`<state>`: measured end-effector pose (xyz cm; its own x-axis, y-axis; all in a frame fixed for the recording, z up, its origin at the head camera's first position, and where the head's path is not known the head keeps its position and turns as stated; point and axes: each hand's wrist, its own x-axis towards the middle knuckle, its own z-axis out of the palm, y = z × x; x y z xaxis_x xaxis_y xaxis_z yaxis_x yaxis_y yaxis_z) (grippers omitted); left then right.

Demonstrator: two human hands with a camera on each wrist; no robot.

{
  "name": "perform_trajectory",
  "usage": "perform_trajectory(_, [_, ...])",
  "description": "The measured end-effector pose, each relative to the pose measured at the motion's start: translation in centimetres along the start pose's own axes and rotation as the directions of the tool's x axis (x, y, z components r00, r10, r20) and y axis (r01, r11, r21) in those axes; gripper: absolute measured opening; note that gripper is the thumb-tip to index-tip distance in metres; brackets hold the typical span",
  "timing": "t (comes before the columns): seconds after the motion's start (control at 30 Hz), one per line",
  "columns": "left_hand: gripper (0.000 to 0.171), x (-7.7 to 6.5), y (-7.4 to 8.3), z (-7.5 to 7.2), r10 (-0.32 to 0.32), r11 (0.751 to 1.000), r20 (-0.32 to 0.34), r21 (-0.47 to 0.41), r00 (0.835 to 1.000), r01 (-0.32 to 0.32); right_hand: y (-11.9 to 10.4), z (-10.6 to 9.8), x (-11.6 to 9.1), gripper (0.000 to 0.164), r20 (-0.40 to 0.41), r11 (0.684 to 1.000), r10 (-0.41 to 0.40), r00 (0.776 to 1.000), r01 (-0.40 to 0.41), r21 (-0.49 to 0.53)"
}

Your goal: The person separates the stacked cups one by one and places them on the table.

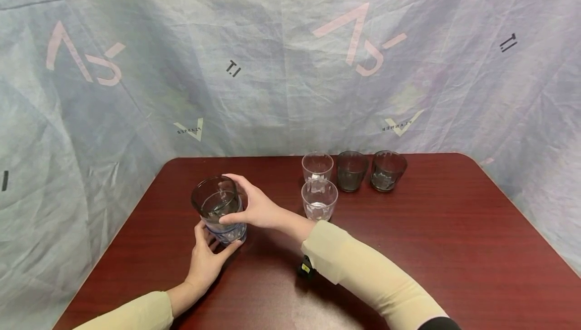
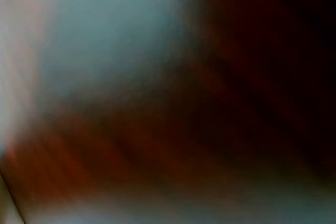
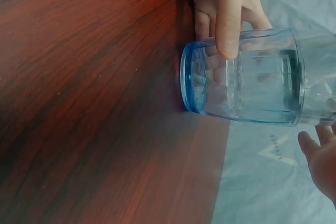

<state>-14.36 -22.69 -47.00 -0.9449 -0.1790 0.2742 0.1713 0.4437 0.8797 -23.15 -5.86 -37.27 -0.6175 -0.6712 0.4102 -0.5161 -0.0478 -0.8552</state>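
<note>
Left of the table's middle, a dark grey glass [image 1: 213, 200] sits partly nested in the mouth of a blue-tinted glass [image 1: 232, 235]. My left hand [image 1: 204, 262] grips the blue-tinted glass low down, thumb on the near side and fingers behind. Thumb and fingers of my right hand [image 1: 259, 208] hold the dark glass from the right, near its rim. In the right wrist view, the base of the blue-tinted glass [image 3: 262, 87] is close to the tabletop; whether it touches is hard to tell. The left wrist view is too blurred to make out the hand's hold.
Two clear glasses [image 1: 320, 201] stand one behind the other near the right forearm. Beside the farther one are two dark glasses, a middle one [image 1: 352, 172] and a right one [image 1: 388, 172]. A printed grey cloth [image 1: 281, 57] hangs behind the brown table [image 1: 431, 249].
</note>
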Motion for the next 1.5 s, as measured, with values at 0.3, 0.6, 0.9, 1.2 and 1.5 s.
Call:
perform_trajectory(0.3, [0.089, -0.1, 0.2, 0.1, 0.005, 1.0, 0.001, -0.024, 1.0, -0.005, -0.6, -0.1, -0.1, 0.086, -0.076, 0.999, -0.009, 0.997, 0.013, 0.049])
perform_trajectory(0.6, [0.094, 0.0, 0.1, 0.0, -0.004, 1.0, -0.014, -0.028, 1.0, 0.003, -2.2, -0.7, 0.2, 0.085, -0.177, 0.985, -0.104, 0.979, 0.127, 0.12])
perform_trajectory(0.9, [0.094, -0.1, 0.5, 0.0, -0.021, 0.999, -0.01, -0.03, 1.0, 0.021, -3.8, -2.1, -1.0, 0.085, -0.204, 0.981, -0.145, 0.968, 0.167, 0.097])
perform_trajectory(1.2, [0.093, -0.1, 0.8, 0.1, -0.054, 0.998, -0.01, -0.022, 0.998, 0.054, -4.5, -4.9, -3.6, 0.085, -0.25, 0.981, -0.135, 0.959, 0.165, 0.103])
perform_trajectory(1.5, [0.093, -0.3, 0.9, 0.2, -0.017, 1.0, -0.029, -0.022, 0.999, 0.016, -4.6, -9.3, -6.8, 0.084, -0.33, 0.987, -0.105, 0.938, 0.139, 0.079])
